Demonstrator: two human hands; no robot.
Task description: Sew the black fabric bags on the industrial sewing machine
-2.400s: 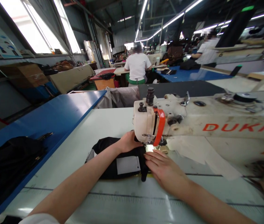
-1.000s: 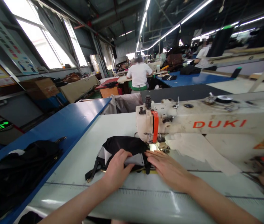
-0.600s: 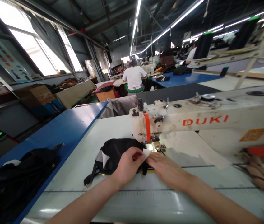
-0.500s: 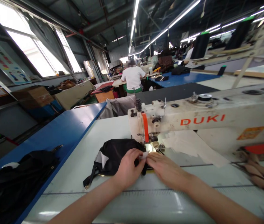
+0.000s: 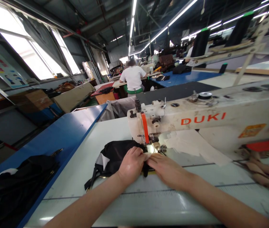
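A black fabric bag (image 5: 115, 153) with a zipper and a strap lies on the machine table, its upper right edge close to the needle area of a white sewing machine (image 5: 169, 122). My left hand (image 5: 131, 164) is closed on the bag's right part, thumb and fingers pinched together. A small pale strip (image 5: 148, 155) shows at its fingertips. My right hand (image 5: 166, 169) is beside it, fingers together and bent down at the same edge, just below the lit presser foot. What lies under the right fingers is mostly hidden. A white lining patch (image 5: 105, 161) shows at the bag's left.
White sheets (image 5: 193, 145) lie under the machine arm. A ruler scale (image 5: 148, 193) runs along the table front. At left, more black bags (image 5: 20, 180) rest on a blue table (image 5: 77, 122). A person in white (image 5: 133, 77) sits further back. Thread cones (image 5: 199, 42) stand at right.
My left fingers have closed further over the pale strip, so less of it shows. Both hands stay by the needle area. The whole view has shifted slightly.
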